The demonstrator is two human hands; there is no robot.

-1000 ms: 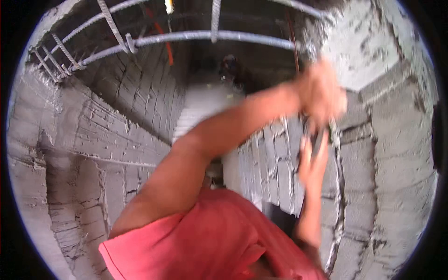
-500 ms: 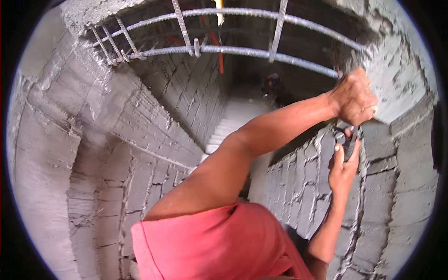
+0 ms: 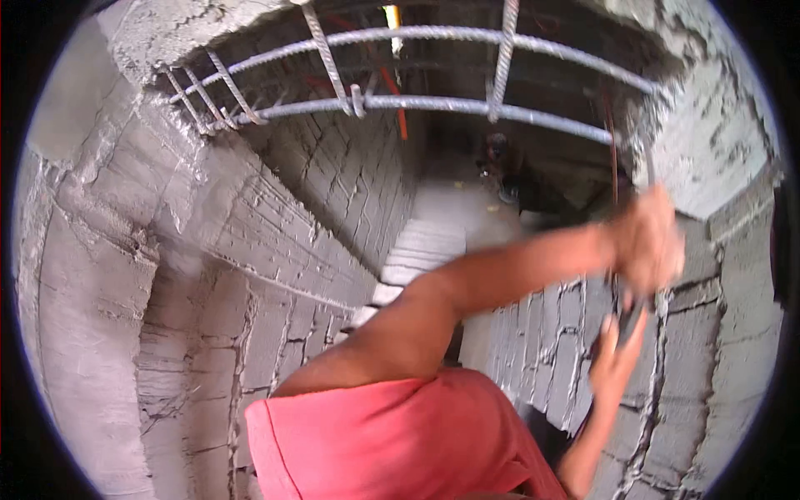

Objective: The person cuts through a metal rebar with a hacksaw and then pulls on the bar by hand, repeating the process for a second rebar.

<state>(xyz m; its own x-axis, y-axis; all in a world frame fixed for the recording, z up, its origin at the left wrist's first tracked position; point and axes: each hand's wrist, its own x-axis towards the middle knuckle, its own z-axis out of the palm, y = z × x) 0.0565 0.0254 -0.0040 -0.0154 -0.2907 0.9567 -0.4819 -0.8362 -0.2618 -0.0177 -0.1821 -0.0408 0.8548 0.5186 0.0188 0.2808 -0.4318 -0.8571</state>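
My left hand (image 3: pixel 650 242), blurred by motion, is closed in a fist at the right, below the end of the rebar (image 3: pixel 542 119). A thin grey strip or rod (image 3: pixel 651 164) rises from the top of this fist toward the concrete; what lies inside the fist is hidden. Just beneath it, my right hand (image 3: pixel 615 358) is wrapped round a dark hand tool (image 3: pixel 631 323), whose kind I cannot make out. The tool's upper end is hidden at the left fist. A thin reddish-brown cord (image 3: pixel 614 167) hangs just left of the left hand.
Rough concrete (image 3: pixel 708 142) borders the opening at the right. Block walls (image 3: pixel 533 342) drop on both sides. Far below are pale steps (image 3: pixel 425 250) and another person (image 3: pixel 497 154). An orange strip (image 3: pixel 402 123) hangs behind the bars.
My left fist has moved slightly down, as has my right hand with the dark tool. The view has shifted, so the bars sit a little lower and more of the steps shows.
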